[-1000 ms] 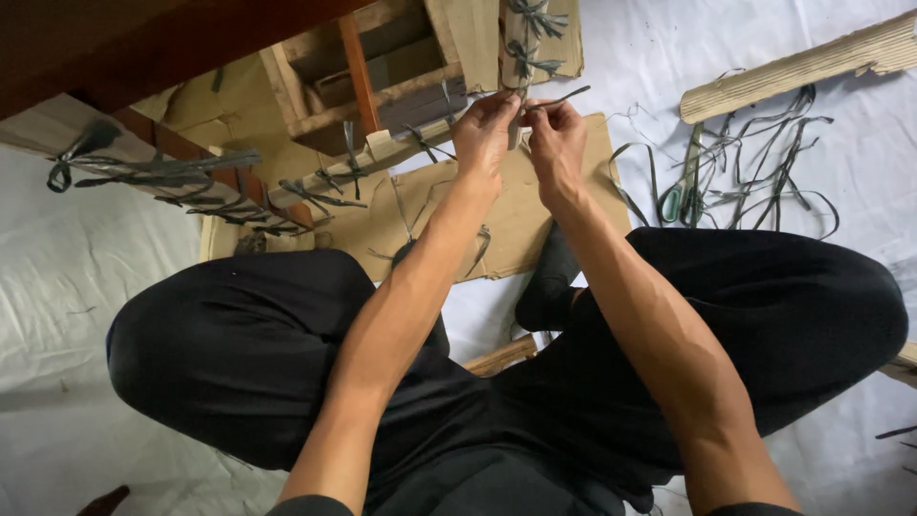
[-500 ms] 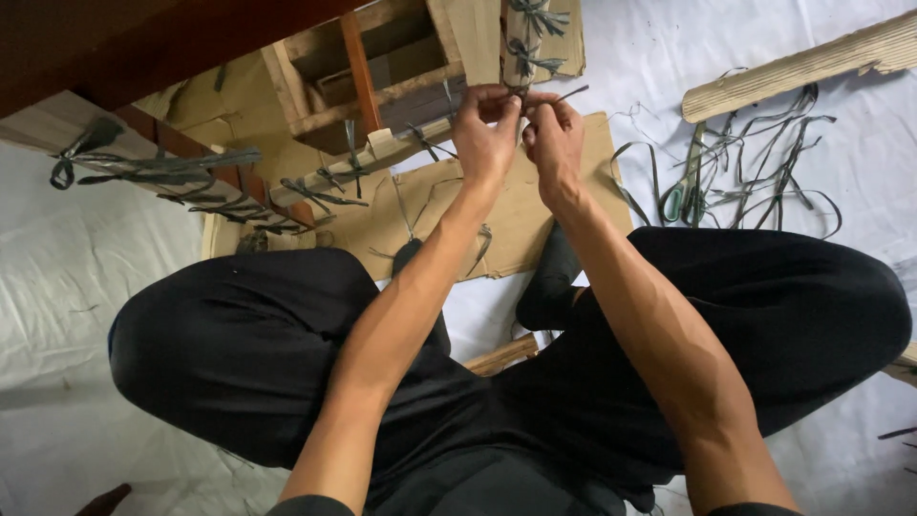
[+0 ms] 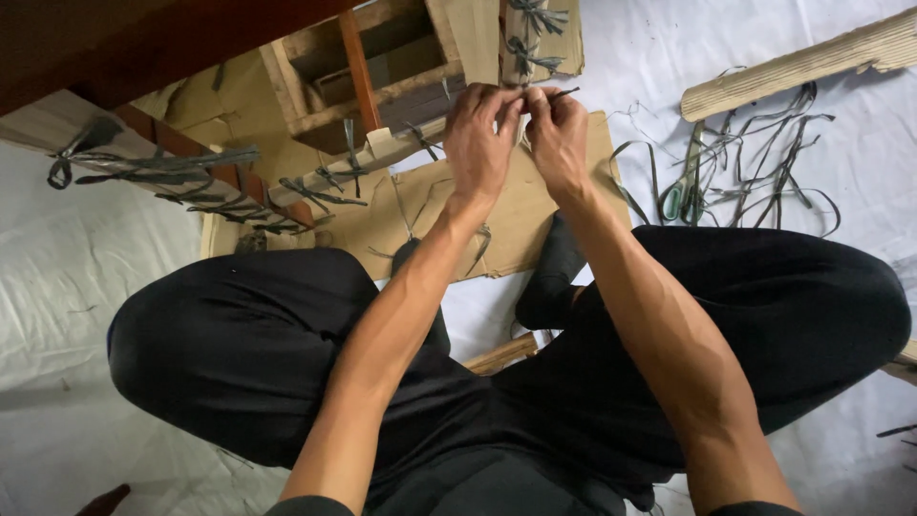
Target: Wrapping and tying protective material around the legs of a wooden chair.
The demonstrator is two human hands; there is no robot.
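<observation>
I had both hands up at the wrapped leg [image 3: 521, 43], and the dark strip [image 3: 564, 93] sat between them, just at the leg's near end. My left hand [image 3: 480, 143] had its fingertips pinched on the strip where it met the leg; my right hand [image 3: 559, 141] pinched the same strip just beside it, thumb and forefinger pressed together, with a short tail poking out to the right. A second ago that tail stuck out longer and the hands stood a little apart; now the knuckles nearly touched and the tail was short, so I judged the knot was being drawn down tight against the leg. Two finished ties [image 3: 535, 17] showed farther up the leg.

Left of the leg lay the wooden frame [image 3: 363, 67], open like a box, with only a brown slat and a shadowed board inside that I could make out. A rail [image 3: 191, 177] running left from it carried a row of the same dark ties. Under the leg lay a cardboard sheet [image 3: 516, 220]. Right of the leg, on the white cloth [image 3: 650, 57], lay green-handled scissors [image 3: 680, 191] among loose strips [image 3: 774, 162], and beyond them a cardboard roll [image 3: 802, 65].
</observation>
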